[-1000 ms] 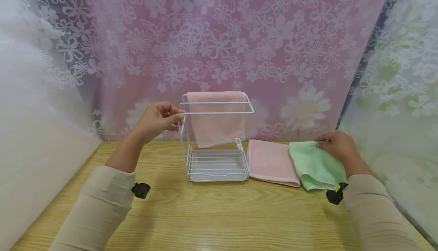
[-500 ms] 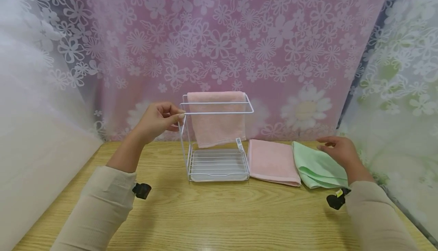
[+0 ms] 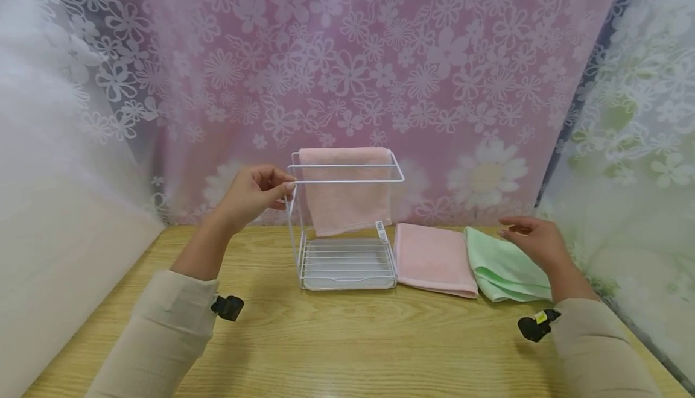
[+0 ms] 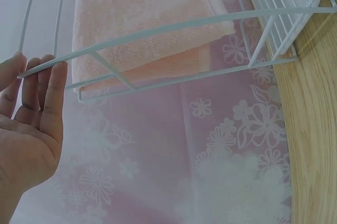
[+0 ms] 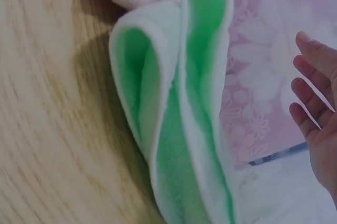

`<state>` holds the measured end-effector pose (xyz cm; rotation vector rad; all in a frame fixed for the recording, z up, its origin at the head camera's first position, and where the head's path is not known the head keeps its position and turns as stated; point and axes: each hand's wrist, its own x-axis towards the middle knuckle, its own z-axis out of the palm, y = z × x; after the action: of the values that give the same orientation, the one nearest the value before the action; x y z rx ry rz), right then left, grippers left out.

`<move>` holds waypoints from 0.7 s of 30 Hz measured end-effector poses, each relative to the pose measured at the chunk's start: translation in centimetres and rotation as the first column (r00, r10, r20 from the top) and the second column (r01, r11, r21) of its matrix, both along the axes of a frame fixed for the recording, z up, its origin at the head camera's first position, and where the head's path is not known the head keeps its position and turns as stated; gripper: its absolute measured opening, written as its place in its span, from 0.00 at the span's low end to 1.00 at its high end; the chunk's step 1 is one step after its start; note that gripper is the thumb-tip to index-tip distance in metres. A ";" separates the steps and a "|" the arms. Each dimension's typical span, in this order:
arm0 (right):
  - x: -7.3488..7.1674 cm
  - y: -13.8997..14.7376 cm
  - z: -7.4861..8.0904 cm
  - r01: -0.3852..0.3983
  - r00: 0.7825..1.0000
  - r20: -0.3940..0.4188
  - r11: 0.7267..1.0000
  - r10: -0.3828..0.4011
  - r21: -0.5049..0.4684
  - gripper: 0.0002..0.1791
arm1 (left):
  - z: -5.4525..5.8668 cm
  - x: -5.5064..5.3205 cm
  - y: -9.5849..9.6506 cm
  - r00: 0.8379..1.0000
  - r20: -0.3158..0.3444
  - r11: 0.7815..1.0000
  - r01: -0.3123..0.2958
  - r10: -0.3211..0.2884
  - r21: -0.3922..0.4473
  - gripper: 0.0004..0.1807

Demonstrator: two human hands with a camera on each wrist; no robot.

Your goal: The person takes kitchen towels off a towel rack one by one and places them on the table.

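A white wire rack [image 3: 347, 181] stands on the table with a pale pink towel [image 3: 346, 208] draped over its rear bar. My left hand [image 3: 251, 198] pinches the rack's upper front left corner between thumb and fingers; the left wrist view shows the fingertips on the wire [image 4: 158, 28]. To the right of the rack lies a folded pink towel [image 3: 434, 259], and beside it a loosely folded green towel [image 3: 507, 274]. My right hand [image 3: 534, 242] hovers over the green towel's far right side, fingers loose, holding nothing. In the right wrist view, the green towel's layers [image 5: 174, 145] gape apart.
A white tray [image 3: 347, 281] sits under the rack's bottom wires. A small barcode tag [image 3: 380, 230] hangs by the draped towel's lower right corner. The wooden table [image 3: 347, 350] ends at a pink floral curtain [image 3: 347, 72], with pale sheets at both sides.
My right hand has let go of the green towel and drawn slightly away from it. That towel now lies doubled over in looser folds. My left hand keeps its hold on the rack.
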<state>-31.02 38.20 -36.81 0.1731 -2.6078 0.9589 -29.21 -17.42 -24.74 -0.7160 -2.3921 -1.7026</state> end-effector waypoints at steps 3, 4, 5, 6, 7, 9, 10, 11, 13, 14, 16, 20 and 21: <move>0.0 -0.8 0.6 -0.013 1.000 -0.009 1.000 0.013 0.013 0.24 | 0.0 0.1 -0.1 1.000 -0.001 1.000 -0.006 0.006 -0.006 0.10; 0.1 -1.1 0.8 -0.018 1.000 -0.012 1.000 0.018 0.014 0.24 | 0.1 0.2 -0.1 1.000 -0.003 1.000 -0.006 0.006 -0.009 0.10; 0.1 -1.4 1.0 -0.023 1.000 -0.015 1.000 0.023 0.016 0.24 | 0.1 0.2 -0.1 1.000 -0.008 1.000 -0.005 0.005 -0.014 0.11; 0.2 -1.6 1.2 -0.028 0.999 -0.018 0.999 0.029 0.017 0.24 | 0.1 0.3 -0.2 1.000 -0.010 1.000 -0.004 0.004 -0.014 0.12; 0.3 -1.8 1.4 -0.035 0.999 -0.020 0.999 0.035 0.018 0.24 | 0.2 0.3 -0.2 1.000 -0.013 1.000 -0.005 0.005 -0.016 0.14; 0.5 -2.3 1.7 -0.048 0.999 -0.021 0.999 0.049 0.013 0.24 | 0.2 0.3 -0.2 1.000 -0.020 1.000 -0.006 0.006 -0.020 0.17; 0.5 -2.5 1.9 -0.054 0.998 -0.023 0.998 0.054 0.012 0.24 | 0.3 0.3 -0.1 1.000 -0.024 1.000 -0.009 0.009 -0.025 0.18; 0.6 -2.7 2.1 -0.058 0.998 -0.024 0.998 0.059 0.011 0.24 | 0.3 0.3 -0.1 0.999 -0.030 0.999 -0.012 0.011 -0.033 0.19; 0.7 -3.1 2.5 -0.065 0.998 -0.025 0.998 0.065 0.013 0.23 | 0.3 0.2 0.0 0.999 -0.035 0.999 -0.021 0.020 -0.046 0.18; 0.8 -3.2 2.7 -0.069 0.997 -0.025 0.998 0.069 0.016 0.23 | 0.3 0.2 0.1 0.999 -0.036 0.998 -0.024 0.022 -0.055 0.17; 0.8 -3.5 3.1 -0.080 0.996 -0.023 0.997 0.081 0.019 0.23 | 0.4 0.2 0.2 0.999 -0.037 0.997 -0.032 0.029 -0.069 0.15; 0.8 -4.2 3.9 -0.112 0.993 -0.033 0.994 0.112 0.022 0.23 | 0.8 0.1 0.5 0.999 -0.018 0.996 -0.034 0.033 -0.080 0.13; 0.9 -4.4 4.1 -0.121 0.992 -0.036 0.993 0.121 0.018 0.22 | 0.9 0.1 0.5 0.999 -0.013 0.996 -0.031 0.030 -0.086 0.13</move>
<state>-30.15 33.85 -32.72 0.3530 -2.5969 0.9656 -29.14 -16.92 -23.85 -0.6952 -2.4685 -1.5879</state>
